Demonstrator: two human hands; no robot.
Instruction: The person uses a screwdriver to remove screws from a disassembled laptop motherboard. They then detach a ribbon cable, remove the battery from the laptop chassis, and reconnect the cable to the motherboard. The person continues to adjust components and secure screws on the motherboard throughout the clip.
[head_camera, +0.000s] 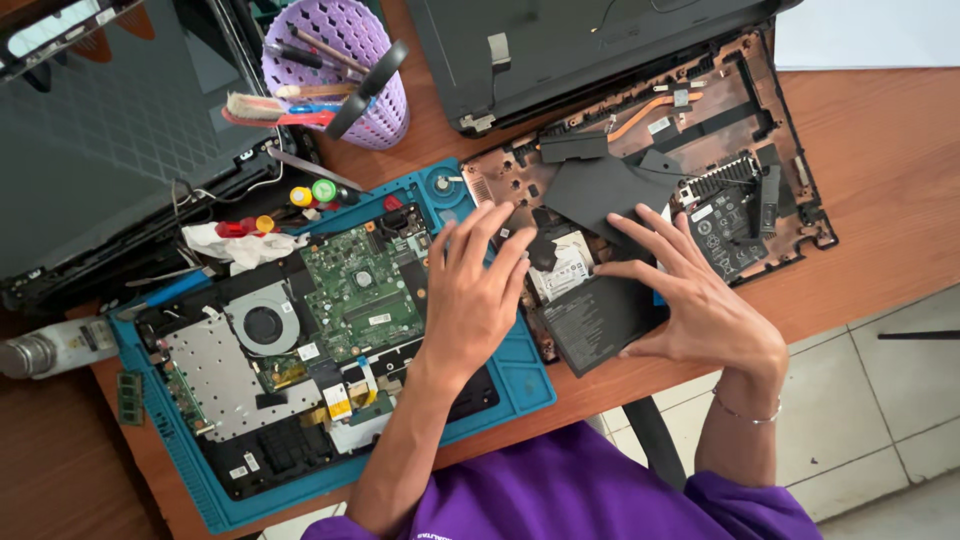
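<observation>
My left hand (472, 292) hovers with fingers spread over the edge of an opened laptop base (300, 350), its fingertips reaching the silver hard drive (570, 268) in the brown bottom cover (700, 110). My right hand (700, 300) rests with fingers apart on the black flat battery (590, 318) and a black plastic sheet (600, 185) lying in that cover. Neither hand grips anything. The green motherboard (360, 290) and round fan (262, 325) sit left of my left hand.
A blue work mat (520, 375) lies under the laptop base. At the top stands a purple basket (350, 40) of tools and brushes. A dark laptop lid (560, 50) lies above the cover, another screen (100, 120) at left. Screwdriver handles (310, 192) and a memory stick (130, 398) lie nearby.
</observation>
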